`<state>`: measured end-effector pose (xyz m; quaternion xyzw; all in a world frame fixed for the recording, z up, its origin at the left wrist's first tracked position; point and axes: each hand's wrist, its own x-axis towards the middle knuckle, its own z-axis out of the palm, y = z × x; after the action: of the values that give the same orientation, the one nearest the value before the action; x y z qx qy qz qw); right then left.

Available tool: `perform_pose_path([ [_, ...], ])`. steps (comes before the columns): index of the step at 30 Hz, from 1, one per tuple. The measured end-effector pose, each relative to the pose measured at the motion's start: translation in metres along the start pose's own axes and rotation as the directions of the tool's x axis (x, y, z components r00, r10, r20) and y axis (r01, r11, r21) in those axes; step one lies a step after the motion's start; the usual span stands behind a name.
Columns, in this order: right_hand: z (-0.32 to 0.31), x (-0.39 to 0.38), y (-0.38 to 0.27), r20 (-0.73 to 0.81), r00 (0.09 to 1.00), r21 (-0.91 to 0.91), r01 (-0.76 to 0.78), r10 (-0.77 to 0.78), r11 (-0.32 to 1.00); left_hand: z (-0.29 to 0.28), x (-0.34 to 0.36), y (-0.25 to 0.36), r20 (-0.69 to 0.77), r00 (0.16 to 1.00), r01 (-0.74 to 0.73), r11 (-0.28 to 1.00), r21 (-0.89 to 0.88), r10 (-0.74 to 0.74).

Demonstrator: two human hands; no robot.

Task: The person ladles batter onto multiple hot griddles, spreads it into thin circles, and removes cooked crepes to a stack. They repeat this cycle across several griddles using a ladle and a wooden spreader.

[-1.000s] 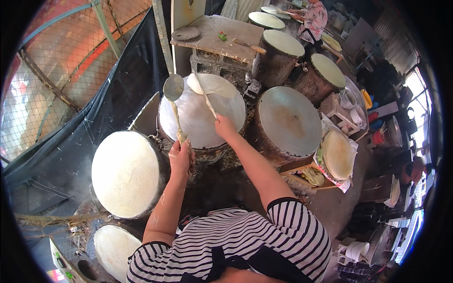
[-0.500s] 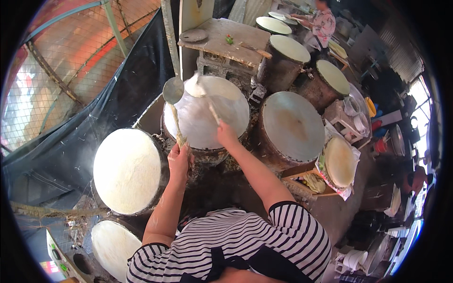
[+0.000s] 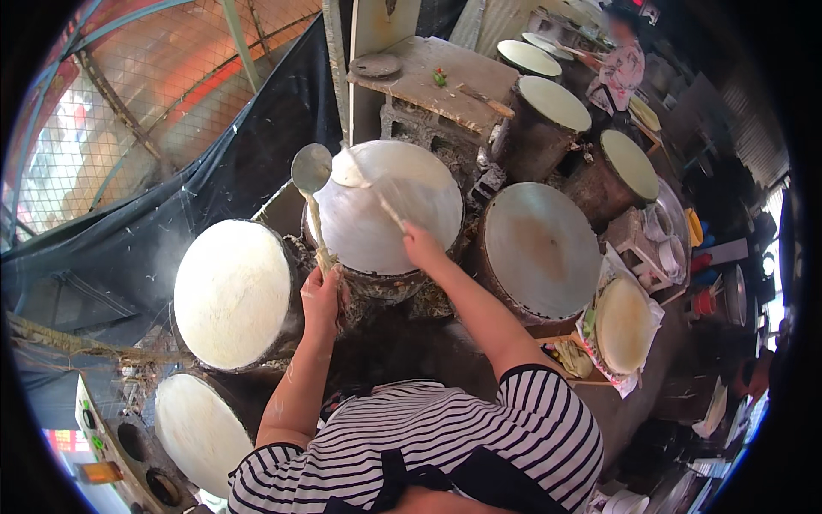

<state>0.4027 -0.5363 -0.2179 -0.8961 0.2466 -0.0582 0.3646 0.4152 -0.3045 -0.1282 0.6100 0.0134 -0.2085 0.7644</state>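
My left hand [image 3: 321, 295] gripping round grey metal ladle [image 3: 312, 168]; right hand [image 3: 422, 247] clasping slim pale stick [image 3: 392, 212]; round silvery metal griddle [image 3: 364, 236] lying beyond.

Free room above the bare right-hand griddle [image 3: 541, 248] (leftward obstacle: the ladle [image 3: 312, 168]).

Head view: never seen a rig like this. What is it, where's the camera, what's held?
There's no robot: these are a person's bare hands, seen from the left of two head-worn fisheye cameras looking down, so straight edges bend. The left hand grips a long-handled ladle; the right hand grips a stick-handled tool, its far end blurred. Before them is a round griddle with a pale layer over its far part. A white-topped griddle stands left, a grey griddle right.
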Motion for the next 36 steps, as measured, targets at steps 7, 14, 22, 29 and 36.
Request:
perform_pose_path([
  [7, -0.027, 0.045, 0.000, 0.078, 0.997, -0.164, 0.019, -0.007, 0.986, 0.008, -0.013, 0.003, -0.040, 0.999, -0.034, 0.999, -0.013, 0.033],
  [14, -0.023, 0.014, 0.013, 0.165, 0.983, 0.027, 0.075, -0.079, 0.997, 0.008, -0.011, -0.005, -0.072, 0.997, -0.031, 0.998, -0.048, 0.027],
  [22, -0.044, 0.010, 0.020, 0.261, 0.936, -0.040, 0.253, -0.235, 0.967, 0.005, -0.018, -0.005, -0.113, 0.993, -0.040, 0.999, -0.006, 0.039],
  [29, -0.067, 0.075, 0.019, 0.176, 0.967, -0.315, 0.231, -0.182, 0.921, 0.005, -0.031, -0.011, -0.194, 0.981, -0.050, 0.995, -0.088, 0.032],
  [36, -0.077, 0.057, 0.050, 0.459, 0.840, 0.007, 0.321, -0.288, 0.947, -0.005, -0.032, -0.001, -0.262, 0.964, -0.065, 0.993, -0.097, 0.038],
])
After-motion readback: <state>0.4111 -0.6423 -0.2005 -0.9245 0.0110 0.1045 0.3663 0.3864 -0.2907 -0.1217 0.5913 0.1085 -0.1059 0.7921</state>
